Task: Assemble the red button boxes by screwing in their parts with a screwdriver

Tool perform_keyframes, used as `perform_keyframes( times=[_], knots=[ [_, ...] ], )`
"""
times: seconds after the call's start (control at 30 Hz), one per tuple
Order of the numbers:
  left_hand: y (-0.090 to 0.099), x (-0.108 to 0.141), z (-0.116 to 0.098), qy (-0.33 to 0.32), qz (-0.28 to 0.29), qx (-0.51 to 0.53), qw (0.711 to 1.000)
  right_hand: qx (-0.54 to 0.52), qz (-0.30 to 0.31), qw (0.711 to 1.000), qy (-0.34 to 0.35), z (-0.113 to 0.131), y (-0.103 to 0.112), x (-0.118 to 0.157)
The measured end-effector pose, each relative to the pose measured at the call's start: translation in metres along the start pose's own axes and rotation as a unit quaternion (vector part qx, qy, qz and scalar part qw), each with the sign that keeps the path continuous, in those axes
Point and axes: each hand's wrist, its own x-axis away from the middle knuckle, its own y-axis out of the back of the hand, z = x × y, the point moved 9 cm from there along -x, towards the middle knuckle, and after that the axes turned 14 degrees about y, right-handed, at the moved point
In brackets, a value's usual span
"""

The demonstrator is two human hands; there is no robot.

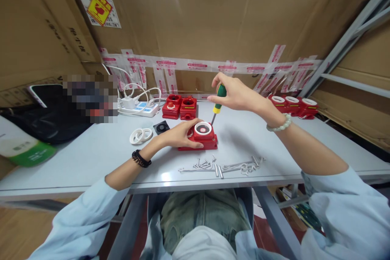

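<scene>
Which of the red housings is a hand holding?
The front red housing, held by the left hand beside the screwdriver; the red pair behind it and the red group at far right have no hand on them.

"How's the light on your surface [258,138]?"
"Bright and fairly even. I get a white patch of glare near the front edge, and a soft sheen on the cardboard [195,12]."
"Any shadows?"
"Only a faint one beside the red box [209,142], though it's dimmer underneath the surface."
"Sharp picture?"
"Mostly. My small screws [203,165] lack crisp detail, my sleeves [81,215] look stretched towards the edges, and coarse pixels hide something at left."
</scene>
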Motion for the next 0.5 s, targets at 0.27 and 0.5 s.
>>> perform_keyframes(
  times=[0.27, 0.5],
  knots=[
    [0.0, -0.0001, 0.0005, 0.002, -0.002, -0.002, 1.0, -0.036, -0.022, 0.999, 0.0, -0.001, -0.0053, -0.0007],
    [-0.0002, 0.0002, 0.0005, 0.006, 0.002, -0.004, 1.0, -0.011, -0.036, 0.999, -0.028, -0.0075, -0.0015, 0.0023]
  ],
)
